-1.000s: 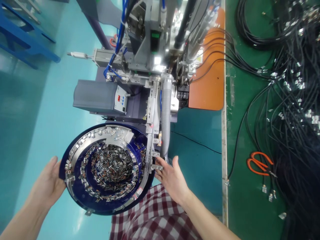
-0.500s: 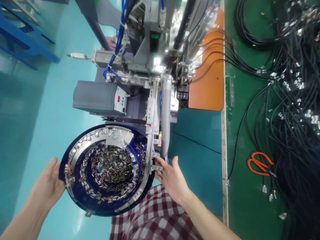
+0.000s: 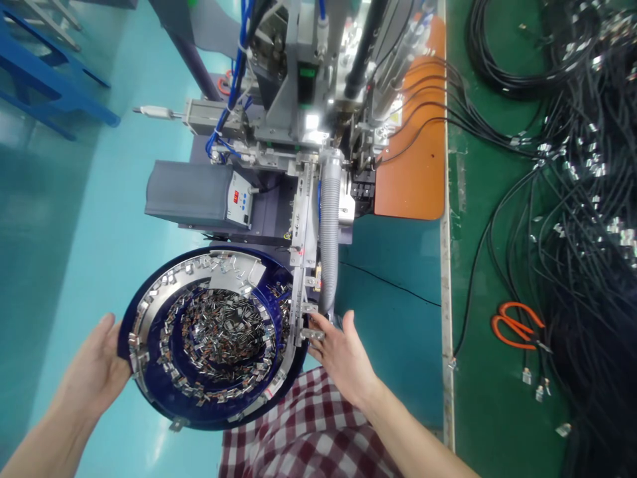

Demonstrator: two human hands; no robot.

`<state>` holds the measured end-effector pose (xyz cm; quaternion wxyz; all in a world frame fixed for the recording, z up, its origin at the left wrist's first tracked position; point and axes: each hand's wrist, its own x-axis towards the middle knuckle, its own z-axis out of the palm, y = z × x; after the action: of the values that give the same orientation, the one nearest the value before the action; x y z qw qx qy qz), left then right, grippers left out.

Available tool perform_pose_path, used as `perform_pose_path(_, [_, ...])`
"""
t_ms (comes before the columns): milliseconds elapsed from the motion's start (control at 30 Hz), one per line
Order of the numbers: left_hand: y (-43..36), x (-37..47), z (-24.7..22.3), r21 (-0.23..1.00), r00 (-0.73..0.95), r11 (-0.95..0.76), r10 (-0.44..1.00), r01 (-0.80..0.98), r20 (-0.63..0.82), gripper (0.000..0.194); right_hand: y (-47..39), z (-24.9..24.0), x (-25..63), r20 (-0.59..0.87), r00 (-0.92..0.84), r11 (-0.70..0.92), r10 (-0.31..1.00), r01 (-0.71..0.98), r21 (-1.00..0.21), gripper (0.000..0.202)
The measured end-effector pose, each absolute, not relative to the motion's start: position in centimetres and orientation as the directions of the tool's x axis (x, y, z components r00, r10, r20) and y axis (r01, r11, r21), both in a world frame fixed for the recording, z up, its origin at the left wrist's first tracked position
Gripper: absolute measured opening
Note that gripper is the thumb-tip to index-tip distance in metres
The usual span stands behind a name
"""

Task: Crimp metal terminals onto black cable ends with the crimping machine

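A round dark blue bowl [image 3: 154,398] holds a heap of small metal parts [image 3: 229,328], with more parts lined along its spiral ledges. At the bowl's left rim rests my left hand [image 3: 97,372], its fingertips partly hidden behind the rim. My right hand [image 3: 343,355] touches the bowl's right side by the end of the metal track [image 3: 300,279], thumb raised and fingers apart. Neither hand has an object within it. A grey ribbed hose [image 3: 330,232] runs beside the track, just above my right hand.
Behind the bowl stand a grey control box [image 3: 192,192] and a machine with an orange plate [image 3: 413,186]. The green table [image 3: 472,411] on the right bears black cables [image 3: 582,265] and orange-handled cutters [image 3: 517,325]. A blue stool [image 3: 50,73] is at the upper left.
Some small parts on the bowl's ledges have shifted slightly along them. Both hands stay where they were.
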<state>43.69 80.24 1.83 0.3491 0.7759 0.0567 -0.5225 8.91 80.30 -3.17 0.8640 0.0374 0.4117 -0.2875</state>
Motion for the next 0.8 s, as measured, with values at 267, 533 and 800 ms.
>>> perform_pose_path(267, [80.03,43.48,2.09,0.485,0.456,-0.743,-0.271,0.461,-0.848,0.039,80.49,-3.12,8.88,-0.734,0.493,0.829,-0.468,0.532,-0.171,0.076])
perform_pose_path(533, [80.49,44.05,1.78,0.473,0.460,-0.752,-0.254,0.459,-0.851,0.040,80.31,-3.11,8.94,-0.744,0.481,0.831,-0.464,0.527,-0.177,0.078])
perform_pose_path(800, [80.34,44.04,1.60,0.459,0.459,-0.748,-0.232,0.480,-0.858,0.038,80.34,-2.95,8.88,-0.750,0.476,0.832,-0.459,0.526,-0.176,0.077])
